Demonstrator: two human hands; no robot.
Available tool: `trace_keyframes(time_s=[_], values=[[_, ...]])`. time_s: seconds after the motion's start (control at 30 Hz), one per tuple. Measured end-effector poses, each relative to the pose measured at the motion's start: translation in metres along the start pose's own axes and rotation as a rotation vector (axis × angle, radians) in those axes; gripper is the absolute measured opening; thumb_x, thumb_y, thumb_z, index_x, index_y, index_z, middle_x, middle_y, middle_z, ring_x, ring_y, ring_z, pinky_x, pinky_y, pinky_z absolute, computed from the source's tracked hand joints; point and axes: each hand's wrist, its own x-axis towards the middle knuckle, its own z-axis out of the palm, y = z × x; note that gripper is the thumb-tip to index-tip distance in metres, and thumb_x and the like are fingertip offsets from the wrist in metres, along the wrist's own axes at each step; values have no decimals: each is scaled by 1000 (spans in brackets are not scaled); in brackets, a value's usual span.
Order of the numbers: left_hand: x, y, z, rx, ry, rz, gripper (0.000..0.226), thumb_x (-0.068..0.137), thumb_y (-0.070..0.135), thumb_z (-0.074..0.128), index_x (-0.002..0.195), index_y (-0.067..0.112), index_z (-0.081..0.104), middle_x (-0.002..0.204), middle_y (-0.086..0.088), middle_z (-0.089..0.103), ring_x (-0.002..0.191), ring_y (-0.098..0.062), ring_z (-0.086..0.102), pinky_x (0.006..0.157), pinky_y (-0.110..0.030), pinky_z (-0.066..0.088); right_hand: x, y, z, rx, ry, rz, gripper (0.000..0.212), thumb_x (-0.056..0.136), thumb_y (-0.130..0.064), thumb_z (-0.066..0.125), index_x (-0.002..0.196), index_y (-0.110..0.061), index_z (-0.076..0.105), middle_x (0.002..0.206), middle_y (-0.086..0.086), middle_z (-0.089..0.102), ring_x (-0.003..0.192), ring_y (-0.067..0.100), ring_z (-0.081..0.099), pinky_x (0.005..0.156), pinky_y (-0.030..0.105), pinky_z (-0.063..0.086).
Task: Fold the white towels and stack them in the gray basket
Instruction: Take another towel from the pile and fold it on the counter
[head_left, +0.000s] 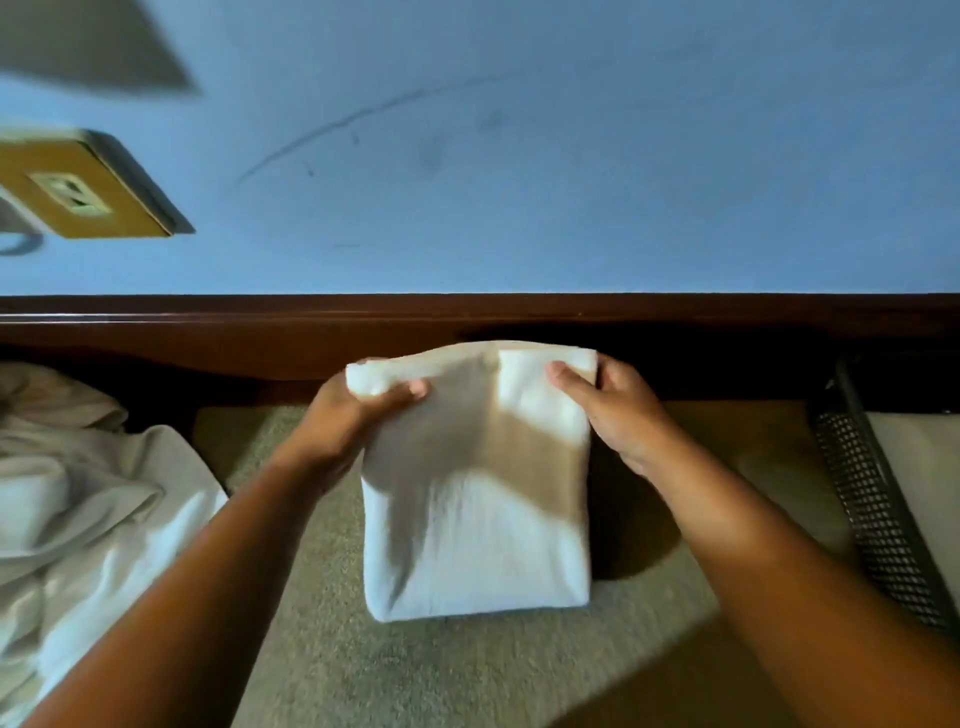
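A folded white towel stands in the middle of the view, its lower edge on the beige carpet. My left hand grips its upper left corner, thumb over the front. My right hand grips the upper right corner the same way. At the far right stands the dark mesh basket, with a folded white towel inside it. A heap of unfolded white towels lies at the left.
A dark wooden baseboard runs along the blue wall just behind the towel. A wall socket on a wooden plate sits at the upper left. Beige carpet covers the floor between the heap and the basket.
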Motion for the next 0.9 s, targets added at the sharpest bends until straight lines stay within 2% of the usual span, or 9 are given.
trace_keyframes(time_s=[0.17,0.3,0.37,0.47,0.53,0.6,0.7,0.8,0.9], values=[[-137,43,-19,321,-72,420,47,65,29,91,102,18,65,96,0,70,84,-15,65,71,-28,52,-141,-49,-32,-220,-96,-418,34,84,-15,75,110,-30,58,104,-16,69,94,0,65,77,15,51],[-209,-18,-19,743,25,735,37,75,29,82,106,22,63,116,3,61,107,-21,60,88,-35,48,-212,14,-37,-558,-102,-624,39,80,-2,77,111,-17,59,108,-11,58,97,8,59,77,17,50],[-229,-83,-19,883,41,632,46,71,19,81,108,32,58,132,4,52,115,-23,55,90,-43,48,-225,75,-32,-707,-157,-593,41,79,-1,72,111,-20,56,108,-12,49,95,8,57,78,21,48],[-259,-186,-23,1111,-84,70,62,73,31,81,111,55,37,151,5,20,134,-28,38,107,-46,43,-245,163,-22,-816,-306,-248,58,79,-11,63,113,-54,43,113,-19,41,101,9,57,92,21,45],[-277,-220,-23,1005,-107,-183,64,72,40,77,109,64,30,149,1,21,140,-29,34,113,-43,37,-257,194,-15,-777,-352,-16,58,87,-13,60,108,-64,40,121,-14,44,97,-1,54,89,10,42],[-289,-228,-21,807,5,-254,57,70,41,81,108,57,41,134,3,37,128,-25,48,104,-40,45,-265,204,-7,-728,-338,134,50,93,-15,62,118,-53,42,125,-3,49,90,-4,52,80,7,38],[-282,-224,-22,653,160,-310,53,80,34,84,119,30,48,125,2,49,111,-18,57,89,-35,50,-259,210,9,-676,-228,232,44,93,-23,66,134,-17,49,112,-1,54,91,6,57,84,20,45],[-262,-223,-20,498,221,-440,61,87,44,75,134,15,48,124,1,58,109,-20,61,85,-34,50,-247,204,24,-575,-127,344,42,94,-28,66,129,-11,50,102,-5,59,99,15,58,80,20,45],[-244,-216,-11,363,222,-534,58,90,60,61,124,13,60,105,0,69,92,-16,65,78,-35,54,-234,200,31,-471,-47,496,67,91,-41,68,141,-4,43,135,9,58,122,25,56,96,23,43]])
